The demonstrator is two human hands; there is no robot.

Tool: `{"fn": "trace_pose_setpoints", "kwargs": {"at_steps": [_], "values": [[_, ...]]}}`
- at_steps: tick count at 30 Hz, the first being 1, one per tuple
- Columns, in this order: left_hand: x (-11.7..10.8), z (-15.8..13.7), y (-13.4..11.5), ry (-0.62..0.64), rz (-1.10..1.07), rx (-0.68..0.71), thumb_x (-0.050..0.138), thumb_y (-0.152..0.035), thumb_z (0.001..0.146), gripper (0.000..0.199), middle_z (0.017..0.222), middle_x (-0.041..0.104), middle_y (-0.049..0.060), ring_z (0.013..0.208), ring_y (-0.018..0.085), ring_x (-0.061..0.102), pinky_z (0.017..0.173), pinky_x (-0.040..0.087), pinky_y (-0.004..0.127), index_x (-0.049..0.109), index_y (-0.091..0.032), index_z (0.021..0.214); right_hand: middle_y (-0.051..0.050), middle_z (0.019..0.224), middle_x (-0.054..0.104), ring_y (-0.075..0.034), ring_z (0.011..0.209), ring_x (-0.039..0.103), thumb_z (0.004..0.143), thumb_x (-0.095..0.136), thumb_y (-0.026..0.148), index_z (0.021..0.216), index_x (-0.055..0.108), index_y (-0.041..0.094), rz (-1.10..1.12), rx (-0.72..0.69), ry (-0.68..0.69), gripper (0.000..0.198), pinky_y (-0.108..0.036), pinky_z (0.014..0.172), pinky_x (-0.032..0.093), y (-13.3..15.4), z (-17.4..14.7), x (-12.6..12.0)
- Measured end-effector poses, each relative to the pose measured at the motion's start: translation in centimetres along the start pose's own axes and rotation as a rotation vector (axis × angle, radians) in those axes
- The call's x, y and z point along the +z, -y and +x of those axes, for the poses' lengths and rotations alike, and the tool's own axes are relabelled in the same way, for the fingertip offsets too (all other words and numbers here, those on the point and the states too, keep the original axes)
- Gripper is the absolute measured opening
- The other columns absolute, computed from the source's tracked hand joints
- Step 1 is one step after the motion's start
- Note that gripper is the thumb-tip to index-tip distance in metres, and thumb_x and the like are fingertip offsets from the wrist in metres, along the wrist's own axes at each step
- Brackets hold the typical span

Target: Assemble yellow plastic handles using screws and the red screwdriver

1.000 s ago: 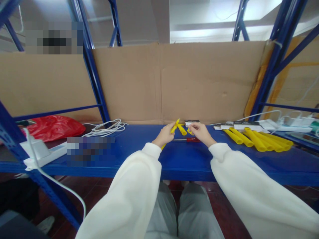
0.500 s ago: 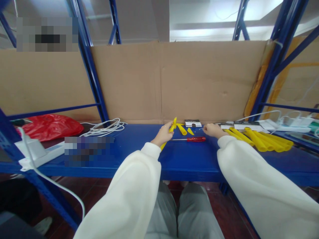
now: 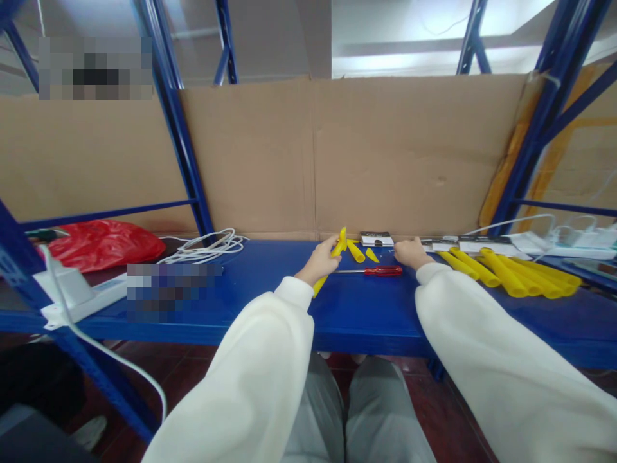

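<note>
My left hand [image 3: 322, 258] is closed around a yellow plastic tube [image 3: 322, 284], which slants with its lower end toward me. At the tube's top sits a yellow crosspiece [image 3: 342, 240] by my fingertips. On the blue shelf just right of it lie a yellow cone-shaped tube [image 3: 356, 252] and a small yellow triangular piece [image 3: 372, 255]. A screwdriver [image 3: 383, 271] with a red handle lies in front of them. My right hand [image 3: 409, 251] is down at the shelf beyond the handle's end, fingers pinched together. Whatever they hold is too small to make out.
Several yellow tubes [image 3: 513, 273] lie fanned out at right. A black-and-white box [image 3: 376, 239] stands against the cardboard wall [image 3: 409, 154]. At left are a coiled white cable [image 3: 212, 245], a red plastic bag [image 3: 108, 245] and a white power strip [image 3: 99, 297]. Blue posts [image 3: 180, 128] frame the shelf.
The view has shifted slightly. My right hand has come a little closer to the screwdriver handle. My left hand keeps its hold on the yellow tube.
</note>
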State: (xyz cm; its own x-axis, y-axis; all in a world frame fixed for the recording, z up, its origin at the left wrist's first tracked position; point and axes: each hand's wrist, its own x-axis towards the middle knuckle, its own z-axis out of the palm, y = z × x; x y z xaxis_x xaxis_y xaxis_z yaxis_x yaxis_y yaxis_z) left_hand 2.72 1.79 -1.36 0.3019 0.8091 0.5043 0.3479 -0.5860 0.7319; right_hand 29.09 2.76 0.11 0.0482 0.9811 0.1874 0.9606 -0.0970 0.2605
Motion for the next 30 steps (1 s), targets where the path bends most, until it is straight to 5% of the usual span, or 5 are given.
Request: {"fn": "trace_pose_setpoints", "kwargs": {"at_steps": [7,13,20,30], "values": [[-0.1,-0.2,-0.3,0.001,-0.024,-0.023,0.061,0.001,0.073,0.064,0.135,0.067,0.014,0.113,0.025,0.068,0.102,0.053,0.040,0.061,-0.014,0.135,-0.015,0.118,0.075,-0.032,0.116,0.067,0.092,0.049,0.020,0.112,0.077,0.019,0.288,0.166,-0.115,0.035,-0.048,0.101,0.042,-2.1,-0.2,1.0],[-0.2,-0.2,-0.3,0.005,-0.036,-0.025,0.060,0.001,0.073,0.062,0.135,0.067,0.014,0.116,0.025,0.067,0.102,0.052,0.040,0.062,-0.014,0.134,-0.004,0.104,0.080,-0.027,0.105,0.071,0.080,0.054,0.011,0.096,0.083,0.026,0.417,0.082,-0.065,0.036,-0.040,0.097,0.050,-3.2,0.0,1.8],[-0.1,0.0,0.3,0.002,-0.023,-0.026,0.065,-0.002,0.073,0.063,0.136,0.066,0.015,0.112,0.026,0.069,0.100,0.054,0.042,0.062,-0.014,0.135,-0.005,0.122,0.075,-0.025,0.119,0.066,0.076,0.050,0.004,0.118,0.078,0.025,0.379,0.002,0.009,0.054,-0.039,0.103,0.049,-1.8,0.4,2.0],[0.0,0.0,0.3,0.009,-0.018,-0.033,0.064,-0.002,0.073,0.063,0.136,0.066,0.016,0.110,0.025,0.069,0.100,0.053,0.041,0.061,-0.014,0.135,-0.009,0.140,0.065,-0.032,0.135,0.053,0.081,0.047,0.008,0.127,0.073,0.027,0.317,-0.007,0.001,0.056,-0.059,0.113,0.037,-1.5,0.7,2.8]]}}
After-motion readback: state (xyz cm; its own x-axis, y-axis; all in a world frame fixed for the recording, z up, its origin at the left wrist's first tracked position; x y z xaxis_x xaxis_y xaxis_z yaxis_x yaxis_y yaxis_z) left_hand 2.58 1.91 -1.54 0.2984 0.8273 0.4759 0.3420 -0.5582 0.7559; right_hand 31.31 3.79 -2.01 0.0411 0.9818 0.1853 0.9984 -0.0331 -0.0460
